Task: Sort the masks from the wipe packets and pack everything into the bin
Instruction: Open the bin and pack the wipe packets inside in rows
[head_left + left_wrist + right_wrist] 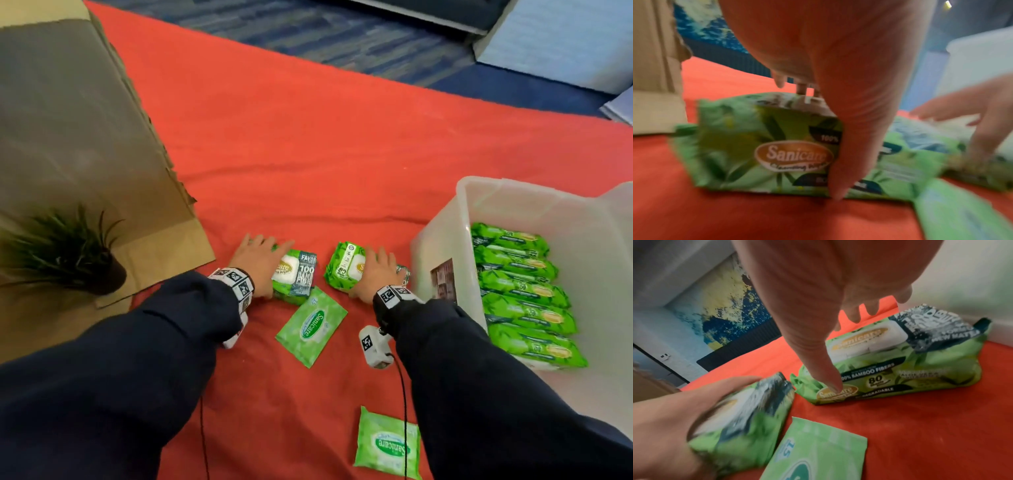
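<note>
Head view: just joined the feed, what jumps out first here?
Both hands are down on thick green wipe packs mid-cloth: the left hand grips one pack, the right hand covers another. At right, a clear bin already holds a row of packs; two flat Sanicare packets lie nearer.

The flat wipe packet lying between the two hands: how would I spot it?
Start at the clear bin on the red cloth; left of it two hands each cover a thick pack. Just nearer the person lies the flat packet, thin, pale green, tilted, with a Sanicare oval, untouched.
</note>
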`<state>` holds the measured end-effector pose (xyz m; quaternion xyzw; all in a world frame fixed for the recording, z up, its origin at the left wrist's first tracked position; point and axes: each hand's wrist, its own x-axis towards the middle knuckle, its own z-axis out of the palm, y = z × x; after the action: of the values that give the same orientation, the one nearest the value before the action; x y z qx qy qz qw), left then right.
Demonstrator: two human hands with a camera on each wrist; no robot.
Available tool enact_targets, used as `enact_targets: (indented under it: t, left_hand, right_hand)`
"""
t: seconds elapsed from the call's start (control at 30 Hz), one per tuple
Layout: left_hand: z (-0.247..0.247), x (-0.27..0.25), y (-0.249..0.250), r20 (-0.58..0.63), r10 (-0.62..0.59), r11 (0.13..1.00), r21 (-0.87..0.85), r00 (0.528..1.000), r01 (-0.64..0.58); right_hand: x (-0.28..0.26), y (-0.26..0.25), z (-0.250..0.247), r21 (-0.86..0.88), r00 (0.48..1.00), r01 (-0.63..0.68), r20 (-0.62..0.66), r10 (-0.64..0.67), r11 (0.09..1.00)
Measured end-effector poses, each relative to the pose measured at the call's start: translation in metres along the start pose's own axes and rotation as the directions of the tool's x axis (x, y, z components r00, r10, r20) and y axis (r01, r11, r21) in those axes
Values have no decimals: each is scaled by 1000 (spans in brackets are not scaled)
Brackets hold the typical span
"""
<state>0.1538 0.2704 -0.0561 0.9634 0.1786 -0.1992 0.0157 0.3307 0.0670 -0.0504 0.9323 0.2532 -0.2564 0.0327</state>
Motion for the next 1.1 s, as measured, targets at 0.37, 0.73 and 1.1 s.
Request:
enact_targets:
  t: [0.37,0.73,1.1]
  left_hand:
    - [-7,-55,-4,93,-324,898,-282,941,337]
    - [-37,10,3,251,413,884,120,875,-452]
    - [-8,-11,-45,277,107,989,66,955,-130]
  right_hand:
    - [11,-7,12,212,966,-251,-10,259,945]
    - [9,-38,-33,-528,810,571,237,-536,628]
    - [26,-53,-45,-751,775,606,483,-407,262]
